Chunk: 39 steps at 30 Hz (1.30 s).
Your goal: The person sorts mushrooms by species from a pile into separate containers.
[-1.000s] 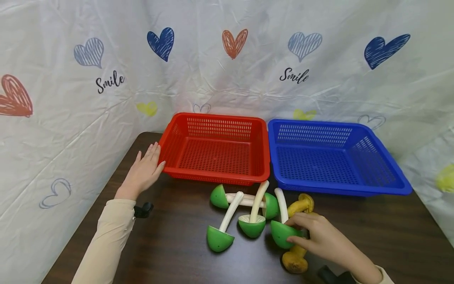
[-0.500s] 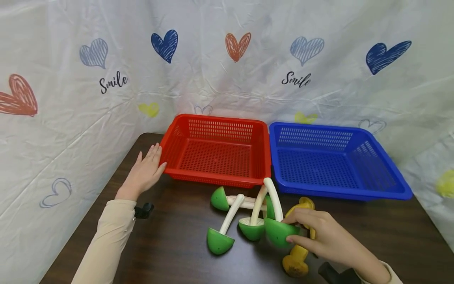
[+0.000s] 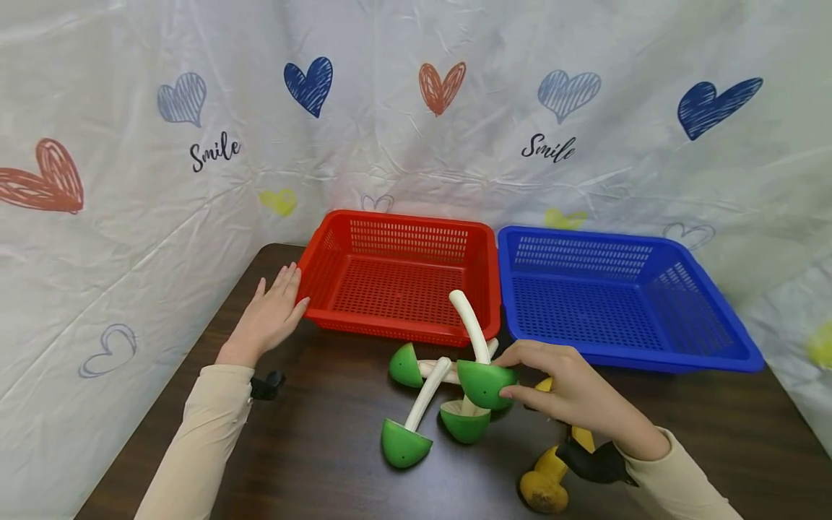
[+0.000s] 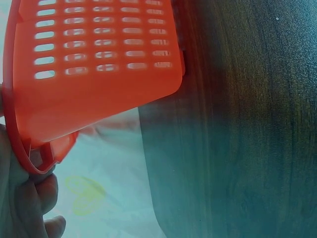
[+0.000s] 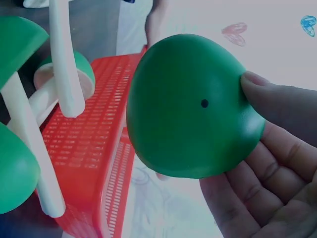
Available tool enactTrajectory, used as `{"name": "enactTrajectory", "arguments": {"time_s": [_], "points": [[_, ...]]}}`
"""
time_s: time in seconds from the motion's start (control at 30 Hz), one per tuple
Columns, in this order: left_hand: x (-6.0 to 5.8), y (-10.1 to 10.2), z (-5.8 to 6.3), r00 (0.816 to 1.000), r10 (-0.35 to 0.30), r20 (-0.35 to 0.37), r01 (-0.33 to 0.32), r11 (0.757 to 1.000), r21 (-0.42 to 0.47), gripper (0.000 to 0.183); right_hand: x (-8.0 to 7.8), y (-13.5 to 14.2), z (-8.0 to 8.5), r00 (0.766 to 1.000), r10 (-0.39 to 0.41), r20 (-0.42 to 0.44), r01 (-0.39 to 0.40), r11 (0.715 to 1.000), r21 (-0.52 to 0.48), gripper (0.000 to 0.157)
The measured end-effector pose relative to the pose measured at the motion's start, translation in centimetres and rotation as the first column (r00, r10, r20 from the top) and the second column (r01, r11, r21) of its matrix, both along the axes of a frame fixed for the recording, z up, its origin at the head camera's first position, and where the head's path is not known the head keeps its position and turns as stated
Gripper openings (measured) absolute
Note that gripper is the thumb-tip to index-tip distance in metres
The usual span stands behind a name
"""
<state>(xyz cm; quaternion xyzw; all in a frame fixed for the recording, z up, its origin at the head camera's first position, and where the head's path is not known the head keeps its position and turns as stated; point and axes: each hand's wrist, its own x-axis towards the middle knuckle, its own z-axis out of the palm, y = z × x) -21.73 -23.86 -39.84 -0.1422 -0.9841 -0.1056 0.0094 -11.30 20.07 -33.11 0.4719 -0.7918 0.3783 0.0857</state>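
My right hand (image 3: 565, 390) pinches a toy mushroom (image 3: 484, 385) by its green cap, thumb on one side and fingers on the other. Its white stem points up and overlaps the front of the red basket (image 3: 390, 330) in the head view. In the right wrist view the smooth cap (image 5: 190, 109) with one dark dot faces the camera and hides the stem. My left hand (image 3: 268, 318) rests at the red basket's left rim, fingers straight in the head view. Under the raised mushroom, more green-capped mushrooms (image 3: 404, 442) lie on the table, partly covered by it.
A blue basket (image 3: 630, 354) stands to the right of the red one. Yellow-brown mushroom-like pieces (image 3: 544, 491) lie below my right hand, partly hidden by it. A white cloth with printed hearts (image 3: 442, 166) hangs behind the dark wooden table (image 3: 312, 448).
My right hand has lifted the green-capped mushroom from the table and carried it left and forward towards the red basket. My left hand has stayed at the basket's rim.
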Motion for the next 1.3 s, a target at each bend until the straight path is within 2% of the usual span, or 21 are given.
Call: {"name": "enactTrajectory", "arguments": {"time_s": [0.47,0.73,1.0,1.3], "points": [[0.3,-0.4,-0.7,1.000,0.000,-0.014,-0.001,1.000,-0.005,0.065,-2.4,-1.9,0.3,0.997,-0.064,-0.030,0.064,0.998,-0.004,0.039],[0.3,-0.3,-0.8,1.000,0.007,-0.015,-0.007,1.000,0.005,0.064,-4.6,-2.1,-0.1,0.991,-0.124,-0.047,0.124,0.992,0.001,0.034],[0.0,-0.1,-0.5,1.000,-0.004,-0.028,0.004,1.000,0.005,0.064,-6.5,-2.4,-0.6,0.977,-0.210,0.022,0.210,0.977,0.024,0.029],[-0.2,-0.1,-0.4,1.000,-0.004,-0.030,0.005,1.000,0.010,0.064,-8.3,-2.9,-1.6,0.959,-0.259,0.111,0.256,0.966,0.042,0.026]]}}
